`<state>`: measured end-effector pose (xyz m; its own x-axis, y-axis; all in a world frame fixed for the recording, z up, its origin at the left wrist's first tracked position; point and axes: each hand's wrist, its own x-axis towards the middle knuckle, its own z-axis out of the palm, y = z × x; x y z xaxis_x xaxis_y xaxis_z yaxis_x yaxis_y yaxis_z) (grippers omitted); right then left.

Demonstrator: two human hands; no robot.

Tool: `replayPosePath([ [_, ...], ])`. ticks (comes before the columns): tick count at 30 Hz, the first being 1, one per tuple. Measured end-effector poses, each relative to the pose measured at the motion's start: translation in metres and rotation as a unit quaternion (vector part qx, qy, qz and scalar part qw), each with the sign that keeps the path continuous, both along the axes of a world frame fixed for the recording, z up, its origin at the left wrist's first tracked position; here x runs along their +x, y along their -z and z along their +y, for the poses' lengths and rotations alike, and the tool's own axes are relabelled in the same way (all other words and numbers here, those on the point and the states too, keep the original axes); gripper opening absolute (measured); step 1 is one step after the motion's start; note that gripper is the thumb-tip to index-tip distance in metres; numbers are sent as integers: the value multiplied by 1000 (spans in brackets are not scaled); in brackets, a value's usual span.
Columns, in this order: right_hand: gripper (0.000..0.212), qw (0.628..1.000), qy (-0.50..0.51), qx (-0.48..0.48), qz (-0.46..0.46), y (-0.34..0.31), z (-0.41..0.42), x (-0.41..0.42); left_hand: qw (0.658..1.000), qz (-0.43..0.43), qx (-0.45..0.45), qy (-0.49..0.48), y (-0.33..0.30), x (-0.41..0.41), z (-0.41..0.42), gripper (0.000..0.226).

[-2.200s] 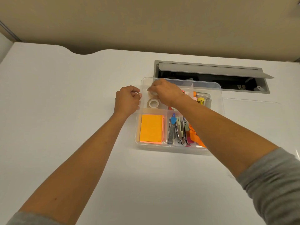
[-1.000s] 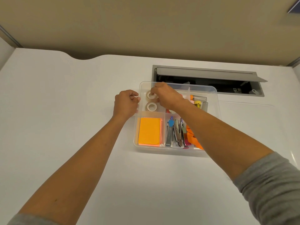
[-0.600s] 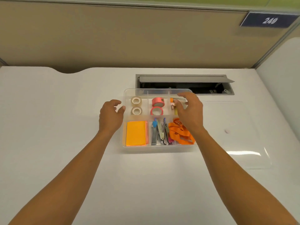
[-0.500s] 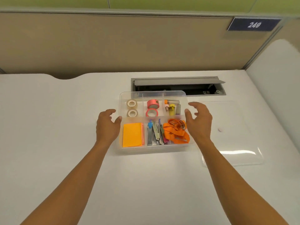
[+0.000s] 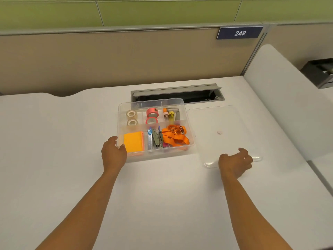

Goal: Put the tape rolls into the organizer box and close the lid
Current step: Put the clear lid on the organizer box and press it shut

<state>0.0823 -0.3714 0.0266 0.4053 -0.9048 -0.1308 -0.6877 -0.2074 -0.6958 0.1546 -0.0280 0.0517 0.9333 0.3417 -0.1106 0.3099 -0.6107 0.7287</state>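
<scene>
Tape rolls (image 5: 132, 118): sat in the back compartments of the organizer box (image 5: 189, 125), clear pair left, red pair beside them.
Lid (image 5: 218, 121): lay flat on the desk, just right of the box.
Left hand (image 5: 113, 154): fingers spread, braced against the box's front-left corner.
Right hand (image 5: 235, 162): loosely spread over the lid's near edge; contact unclear.
Step done well: pinch near edge, lift level, square over rim, press corners.
Change over 0.5 s: right hand left the box side, reached the lid.

A white desk (image 5: 162, 195) carries a clear organizer box (image 5: 189, 123) and, just beside it on the right, its clear lid (image 5: 225, 120) lying flat
</scene>
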Motion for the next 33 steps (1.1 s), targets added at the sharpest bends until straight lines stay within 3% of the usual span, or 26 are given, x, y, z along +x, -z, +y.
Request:
replayPosePath([
  [3, 62, 996, 52, 67, -5, 5, -7, -7, 1000, 4, -4, -1, -2, -3, 6, 39],
  [10, 67, 991, 69, 118, -9, 2, -17, -8, 995, 44, -91, -26, -2, -3, 17, 38],
  [17, 54, 961, 168, 214, -47, -5, -31, -9, 996, 38, -84, -22, 1, -2, 16, 37],
  [20, 40, 931, 197, 289, -107, -5, -32, -12, 995, 39, -86, -18, 0, -2, 17, 38],
  [23, 13, 892, 169, 374, -190, -5, -32, -13, 995, 38, -88, -12, 0, -2, 18, 38],
  [28, 22, 819, 74, 442, -359, -17, -23, -10, 995, 32, -90, -2, 1, -4, 20, 38],
  [30, 22, 814, 46, 426, -392, -28, -20, -9, 995, 31, -93, 4, 1, -6, 21, 38],
  [33, 23, 839, 24, 355, -411, -44, -16, -3, 994, 38, -98, 12, -1, -7, 22, 38],
])
